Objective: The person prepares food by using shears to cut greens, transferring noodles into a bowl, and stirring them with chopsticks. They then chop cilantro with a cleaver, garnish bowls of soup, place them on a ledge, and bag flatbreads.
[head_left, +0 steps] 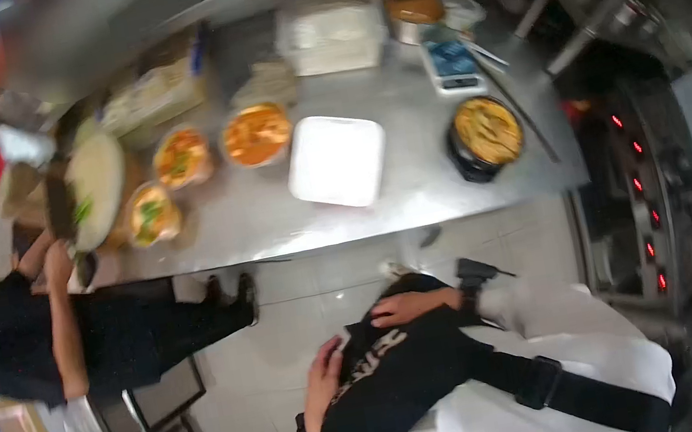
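Note:
My left hand (325, 377) rests at the left edge of my black apron (400, 372), its fingers apart and slightly bent. Across the upper part of the apron lies my right hand (411, 306), fingers stretched out, with a dark band at its wrist. Neither hand shows anything held. Both are below the steel table's front edge. On the table in front of me sits a white square tray (339, 160). To its right stands a black pot (477, 165) filled with yellowish food (489, 131).
Bowls of reddish food, one of them a soup bowl (257, 135), stand left of the tray. A scale (456, 69), a clear box (331, 31) and a long dark stick (520, 109) lie behind. A person (63, 327) works at a round board (99, 191). Red-lit equipment (638, 185) stands right.

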Available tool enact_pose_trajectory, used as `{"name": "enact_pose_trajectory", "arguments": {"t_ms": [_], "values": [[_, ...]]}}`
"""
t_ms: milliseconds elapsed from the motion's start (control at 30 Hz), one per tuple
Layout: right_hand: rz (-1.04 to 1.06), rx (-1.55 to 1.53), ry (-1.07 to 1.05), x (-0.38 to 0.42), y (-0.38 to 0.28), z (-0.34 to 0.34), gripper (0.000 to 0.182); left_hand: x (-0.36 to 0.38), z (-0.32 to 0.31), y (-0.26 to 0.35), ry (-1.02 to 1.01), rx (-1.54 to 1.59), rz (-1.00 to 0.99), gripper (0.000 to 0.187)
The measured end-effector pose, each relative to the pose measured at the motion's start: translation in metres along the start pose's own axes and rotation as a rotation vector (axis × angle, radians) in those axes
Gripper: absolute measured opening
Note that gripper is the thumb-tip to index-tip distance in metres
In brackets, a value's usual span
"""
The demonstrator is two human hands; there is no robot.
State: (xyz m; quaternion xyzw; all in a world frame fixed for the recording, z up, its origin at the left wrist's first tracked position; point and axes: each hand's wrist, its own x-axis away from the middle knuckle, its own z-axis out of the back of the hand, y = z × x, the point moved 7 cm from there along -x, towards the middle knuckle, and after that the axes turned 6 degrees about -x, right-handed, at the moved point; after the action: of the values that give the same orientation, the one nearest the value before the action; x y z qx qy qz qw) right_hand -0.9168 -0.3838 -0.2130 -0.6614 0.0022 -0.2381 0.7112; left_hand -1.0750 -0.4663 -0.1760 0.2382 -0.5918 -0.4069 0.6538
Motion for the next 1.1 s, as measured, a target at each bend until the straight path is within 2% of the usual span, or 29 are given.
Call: {"name": "enact_pose_trajectory", "arguments": {"t_ms": [33,100,167,233,367,433,533,767,967,1033,1100], "values": [[0.007,-0.004,-0.033,-0.002,0.004,-0.003,0.045,0.001,0.003,-0.005,-0.013,-0.025,0.039,0.034],[0.041,0.051,-0.002,-0.010,0.046,-0.009,0.042,-0.002,0.001,0.017,-0.002,-0.124,-0.083,0.035],[0.025,-0.106,-0.024,-0.003,0.029,0.002,0.039,-0.011,-0.007,0.015,-0.008,-0.140,-0.135,0.035],[-0.111,-0.254,0.015,0.004,0.034,0.000,0.036,-0.014,-0.012,0.024,-0.048,-0.236,-0.182,0.036],[-0.072,-0.248,0.010,0.005,0.021,0.003,0.034,-0.014,-0.014,0.018,-0.044,-0.240,-0.212,0.037],[-0.179,-0.268,-0.057,0.005,0.028,0.001,0.034,-0.009,-0.011,0.026,-0.019,-0.185,-0.212,0.034],[-0.187,-0.233,-0.075,0.002,0.030,0.000,0.033,-0.007,-0.010,0.023,-0.012,-0.171,-0.204,0.035],[-0.151,-0.163,-0.115,0.001,0.045,-0.006,0.033,-0.007,-0.017,-0.007,0.017,-0.183,-0.229,0.035],[-0.129,-0.102,-0.154,0.001,0.054,-0.011,0.032,0.002,-0.017,0.000,0.022,-0.091,-0.208,0.036],[0.216,-0.020,-0.002,0.000,0.039,-0.007,0.025,0.002,-0.018,-0.002,0.030,-0.103,-0.225,0.036],[0.209,-0.018,-0.012,0.000,0.043,-0.008,0.025,0.002,-0.018,-0.003,0.033,-0.109,-0.226,0.036]]}}
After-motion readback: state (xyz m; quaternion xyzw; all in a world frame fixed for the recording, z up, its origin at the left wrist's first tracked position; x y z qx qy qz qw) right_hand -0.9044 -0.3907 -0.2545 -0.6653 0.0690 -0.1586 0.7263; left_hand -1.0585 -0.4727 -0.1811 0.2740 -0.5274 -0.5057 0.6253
